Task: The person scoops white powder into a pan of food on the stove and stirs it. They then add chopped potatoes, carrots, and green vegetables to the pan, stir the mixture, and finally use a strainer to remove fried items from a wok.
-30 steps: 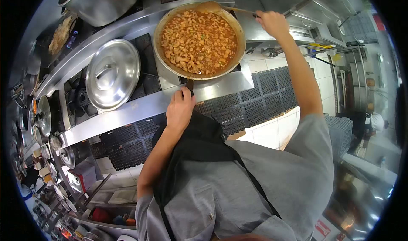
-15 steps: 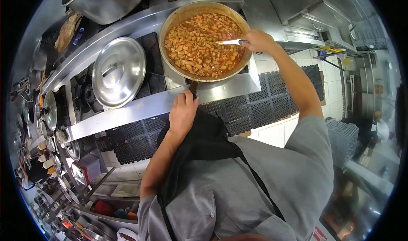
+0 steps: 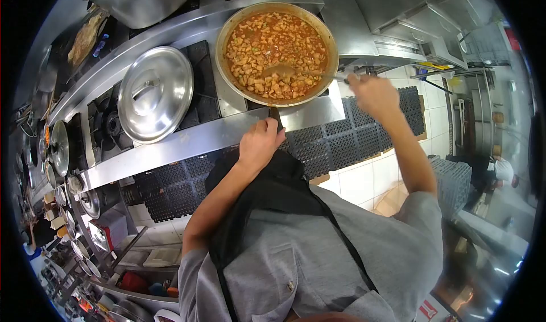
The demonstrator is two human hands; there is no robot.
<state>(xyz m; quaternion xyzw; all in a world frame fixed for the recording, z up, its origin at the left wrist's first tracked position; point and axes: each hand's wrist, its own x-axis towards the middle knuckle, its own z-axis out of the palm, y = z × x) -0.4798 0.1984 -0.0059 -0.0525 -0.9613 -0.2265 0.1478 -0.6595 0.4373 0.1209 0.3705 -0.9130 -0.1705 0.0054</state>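
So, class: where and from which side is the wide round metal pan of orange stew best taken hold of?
By the dark stub handle jutting from the near rim of the wide round metal pan, coming from the person's side. The left hand grips it; the right hand holds a metal ladle. No other handle shows.

restaurant kitchen: steel range (image 3: pixel 187 137), big pans (image 3: pixel 277 52)

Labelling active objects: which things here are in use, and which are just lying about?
In use: pan; diced food in sauce; ladle in right hand; left hand on pan handle.
Lying about: steel lid; large pot; floor mats.
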